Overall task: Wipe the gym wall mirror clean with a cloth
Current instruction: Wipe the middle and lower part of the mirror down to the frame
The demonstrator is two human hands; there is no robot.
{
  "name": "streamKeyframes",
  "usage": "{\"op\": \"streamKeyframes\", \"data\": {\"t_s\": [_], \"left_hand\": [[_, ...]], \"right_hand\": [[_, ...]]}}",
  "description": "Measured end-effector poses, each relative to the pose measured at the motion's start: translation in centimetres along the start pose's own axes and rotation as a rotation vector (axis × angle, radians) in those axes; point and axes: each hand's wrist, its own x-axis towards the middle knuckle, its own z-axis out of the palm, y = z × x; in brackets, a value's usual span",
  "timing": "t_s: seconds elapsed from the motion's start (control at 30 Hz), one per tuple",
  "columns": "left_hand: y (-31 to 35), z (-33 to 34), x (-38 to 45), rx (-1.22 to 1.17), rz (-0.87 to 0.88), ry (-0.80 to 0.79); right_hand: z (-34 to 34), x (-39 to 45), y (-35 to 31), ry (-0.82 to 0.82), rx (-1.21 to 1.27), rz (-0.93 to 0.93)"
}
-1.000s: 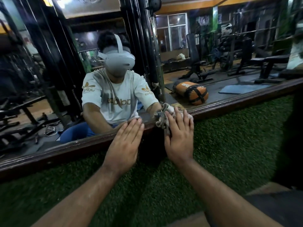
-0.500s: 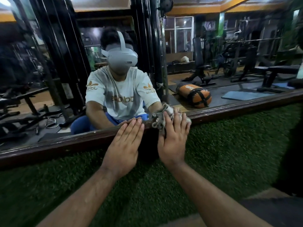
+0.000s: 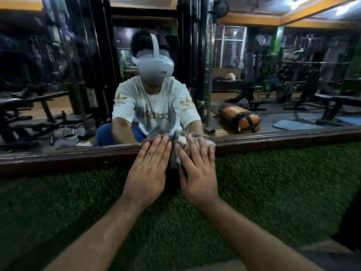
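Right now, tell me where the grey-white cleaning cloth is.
In the head view, the crumpled grey-white cloth sits centre frame under the right hand, pressed against the dark wooden mirror frame, beside the left hand.

Mirror (image 3: pixel 254 55) is reflecting a white T-shirt (image 3: pixel 156 106). Reversed "adidas" is showing on chest and both sleeves. Nothing else is reading clearly.

Dim indoor light; ceiling lamp (image 3: pixel 295 0) glare upper right; wide-angle edge bending; slight blur.

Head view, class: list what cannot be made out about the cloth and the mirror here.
- Cloth: the right hand covers most of it; full size hidden.
- Mirror: top and sides cut off by picture edges.
- Smears on the glass: dim and blurred, cannot tell.
- Left hand hides the frame beneath.
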Motion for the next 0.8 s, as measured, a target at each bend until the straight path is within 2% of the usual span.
{"op": "streamKeyframes", "data": {"t_s": [0.07,0.2,0.37,0.43,0.53,0.6,0.7,0.8], "left_hand": [[-0.9,0.1,-0.9,0.008,-0.027,0.006],[-1.6,-0.2,-1.4,-0.024,0.018,0.012],[-5.0,-1.2,-3.0,0.005,-0.177,0.072],[-6.1,-1.1,-3.5,0.029,-0.144,0.064],[-6.5,-0.7,-3.5,0.027,-0.089,0.066],[-7.2,-0.8,-4.0,0.025,-0.073,0.081],[-9.9,-1.1,-5.9,0.04,-0.16,0.128],[-12.0,-1.3,-7.3,0.045,-0.156,0.125]], "right_hand": [[0.2,0.5,0.2,0.031,-0.028,-0.001],[1.2,1.5,-1.3,0.142,-0.022,0.159],[2.3,1.0,-3.5,0.021,-0.066,-0.148],[2.0,2.0,-2.6,0.061,-0.094,-0.142],[2.8,2.7,-3.6,0.153,-0.066,0.042],[4.1,2.4,-6.2,0.123,-0.065,-0.011],[4.9,2.5,-8.4,0.043,-0.093,-0.191],[4.5,3.7,-8.2,0.06,-0.109,-0.167]]}}
